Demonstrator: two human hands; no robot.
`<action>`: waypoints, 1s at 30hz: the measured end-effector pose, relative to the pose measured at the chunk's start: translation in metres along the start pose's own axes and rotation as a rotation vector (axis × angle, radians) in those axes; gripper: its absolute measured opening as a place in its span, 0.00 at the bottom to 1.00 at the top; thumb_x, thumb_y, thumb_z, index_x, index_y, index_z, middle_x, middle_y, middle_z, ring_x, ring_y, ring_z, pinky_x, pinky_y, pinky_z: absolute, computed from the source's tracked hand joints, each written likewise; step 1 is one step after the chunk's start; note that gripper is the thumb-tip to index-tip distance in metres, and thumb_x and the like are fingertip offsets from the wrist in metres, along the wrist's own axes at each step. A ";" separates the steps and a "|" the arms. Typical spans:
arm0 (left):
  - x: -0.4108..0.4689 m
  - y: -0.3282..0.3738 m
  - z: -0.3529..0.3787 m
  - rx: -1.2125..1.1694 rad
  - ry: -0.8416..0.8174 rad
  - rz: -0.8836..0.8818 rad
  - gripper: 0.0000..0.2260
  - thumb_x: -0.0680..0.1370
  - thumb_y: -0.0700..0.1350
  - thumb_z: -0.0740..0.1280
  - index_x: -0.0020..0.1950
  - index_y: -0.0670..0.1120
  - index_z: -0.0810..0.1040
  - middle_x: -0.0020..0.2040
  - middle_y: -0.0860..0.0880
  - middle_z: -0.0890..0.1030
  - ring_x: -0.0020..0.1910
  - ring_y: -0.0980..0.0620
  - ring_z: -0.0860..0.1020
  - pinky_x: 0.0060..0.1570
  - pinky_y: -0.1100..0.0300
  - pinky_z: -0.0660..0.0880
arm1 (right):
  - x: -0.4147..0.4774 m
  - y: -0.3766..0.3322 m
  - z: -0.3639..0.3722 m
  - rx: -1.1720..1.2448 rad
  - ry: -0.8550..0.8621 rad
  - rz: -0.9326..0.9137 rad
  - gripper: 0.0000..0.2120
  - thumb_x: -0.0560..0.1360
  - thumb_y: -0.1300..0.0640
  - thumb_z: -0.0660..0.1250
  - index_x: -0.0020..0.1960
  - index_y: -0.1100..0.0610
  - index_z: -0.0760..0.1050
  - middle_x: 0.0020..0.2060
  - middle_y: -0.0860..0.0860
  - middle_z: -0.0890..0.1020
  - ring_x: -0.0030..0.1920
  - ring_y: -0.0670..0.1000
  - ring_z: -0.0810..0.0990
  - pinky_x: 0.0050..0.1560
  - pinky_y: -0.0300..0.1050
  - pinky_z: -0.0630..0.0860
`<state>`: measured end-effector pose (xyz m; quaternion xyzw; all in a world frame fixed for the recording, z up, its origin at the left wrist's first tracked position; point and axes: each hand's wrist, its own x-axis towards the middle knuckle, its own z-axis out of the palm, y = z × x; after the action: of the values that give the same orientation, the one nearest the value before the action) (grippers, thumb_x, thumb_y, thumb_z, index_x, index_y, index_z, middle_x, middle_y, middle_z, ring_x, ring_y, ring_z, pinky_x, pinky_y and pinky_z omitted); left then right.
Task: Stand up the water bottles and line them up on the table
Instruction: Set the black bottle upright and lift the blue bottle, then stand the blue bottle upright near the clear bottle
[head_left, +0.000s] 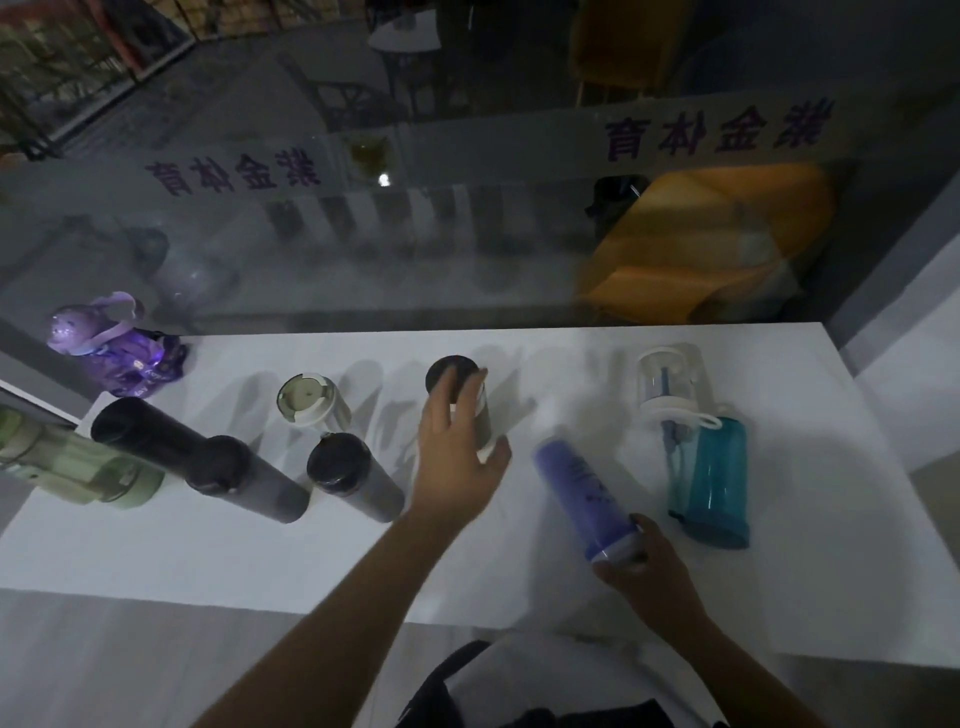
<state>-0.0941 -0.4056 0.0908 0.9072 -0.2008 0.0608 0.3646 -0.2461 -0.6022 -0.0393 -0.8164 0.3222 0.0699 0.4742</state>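
Note:
Several bottles stand on the white table (260, 561). My left hand (457, 457) wraps around an upright grey bottle with a black lid (453, 375) at mid-table. My right hand (641, 566) grips the near end of a purple bottle (576, 483), which is tilted and blurred. A teal bottle (711, 483) lies on its side at the right, with a clear white-lidded bottle (670, 384) behind it. To the left stand a white bottle (309, 400), three dark bottles (353, 475) (244, 480) (135, 431), a green bottle (78, 467) and a purple figure-shaped bottle (111, 348).
A glass wall (467, 234) with purple lettering runs right behind the table's far edge. The table's near edge is close to my body. Grey floor shows beyond the right edge.

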 end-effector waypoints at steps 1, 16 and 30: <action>-0.020 -0.008 0.008 0.001 -0.014 -0.003 0.35 0.73 0.49 0.71 0.76 0.52 0.59 0.77 0.45 0.58 0.74 0.44 0.60 0.71 0.49 0.62 | 0.000 0.000 0.002 0.005 0.000 0.011 0.41 0.58 0.40 0.76 0.67 0.48 0.67 0.52 0.49 0.79 0.49 0.51 0.80 0.50 0.54 0.79; -0.126 -0.138 0.033 0.378 -0.677 -0.310 0.40 0.73 0.66 0.60 0.77 0.60 0.41 0.79 0.47 0.36 0.77 0.40 0.37 0.75 0.40 0.43 | -0.014 -0.136 -0.021 -0.153 0.128 -0.237 0.31 0.64 0.58 0.79 0.64 0.51 0.70 0.55 0.51 0.76 0.57 0.55 0.76 0.57 0.42 0.71; -0.133 -0.155 0.037 0.361 -0.727 -0.211 0.39 0.76 0.67 0.54 0.77 0.57 0.33 0.77 0.45 0.29 0.75 0.38 0.31 0.72 0.37 0.36 | -0.006 -0.224 0.004 -0.622 -0.123 -0.212 0.34 0.72 0.51 0.73 0.74 0.47 0.61 0.70 0.49 0.70 0.67 0.54 0.72 0.62 0.44 0.70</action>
<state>-0.1529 -0.2870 -0.0689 0.9346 -0.2084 -0.2667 0.1096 -0.1174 -0.5196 0.1243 -0.9452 0.1695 0.1643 0.2255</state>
